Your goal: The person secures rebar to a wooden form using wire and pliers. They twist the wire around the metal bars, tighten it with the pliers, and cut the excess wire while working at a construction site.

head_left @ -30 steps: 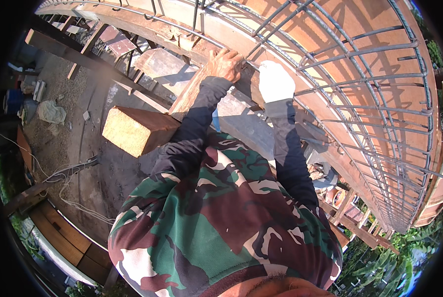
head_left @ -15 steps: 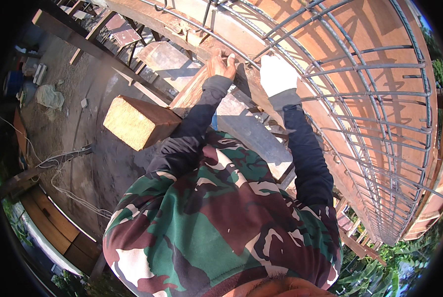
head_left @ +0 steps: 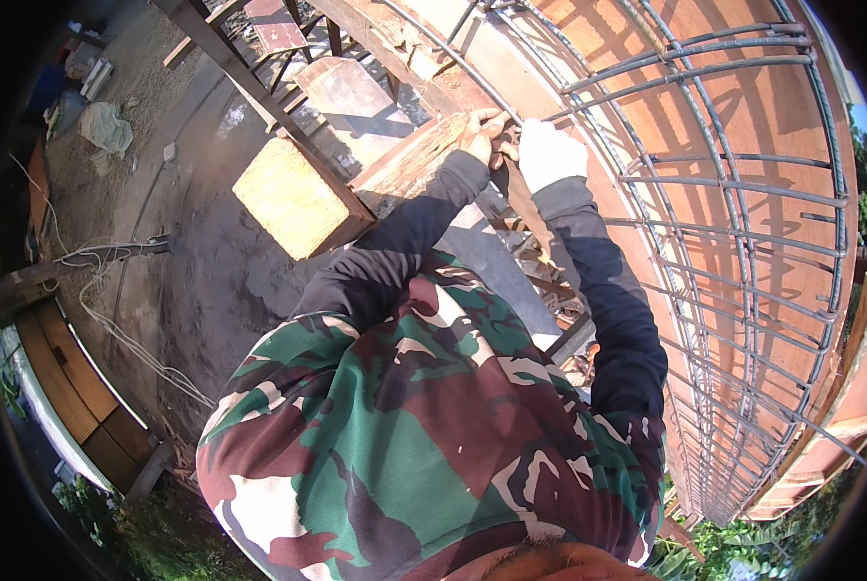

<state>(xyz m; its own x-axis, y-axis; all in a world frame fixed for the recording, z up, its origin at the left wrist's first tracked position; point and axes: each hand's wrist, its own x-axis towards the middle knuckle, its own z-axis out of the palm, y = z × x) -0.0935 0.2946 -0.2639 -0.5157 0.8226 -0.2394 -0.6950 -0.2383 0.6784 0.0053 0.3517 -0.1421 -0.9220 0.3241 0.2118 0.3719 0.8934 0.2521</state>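
My bare left hand [head_left: 482, 138] is at the top centre, fingers curled, close against my right hand. What its fingers hold, if anything, cannot be made out. On my right hand [head_left: 550, 155] is a white glove; it is closed, with its fingertips hidden. Both hands are beside a long steel bar [head_left: 467, 66] that runs along the edge of the plywood formwork. A thick timber beam [head_left: 293, 198] with a pale sawn end lies below my left forearm. Under the hands a narrow brown wooden edge [head_left: 528, 208] shows.
A cage of tied reinforcing bars [head_left: 739, 184] stands inside the plywood panels [head_left: 613, 48] on the right. Grey boards [head_left: 496, 261] lie beneath my arms. At left, lower down, are concrete ground [head_left: 220, 232], loose cables [head_left: 114, 334] and a pale sack [head_left: 107, 131].
My left hand has moved right and come up against my right hand, its fingers curling in. The view has shifted, so the surroundings sit differently in the picture.
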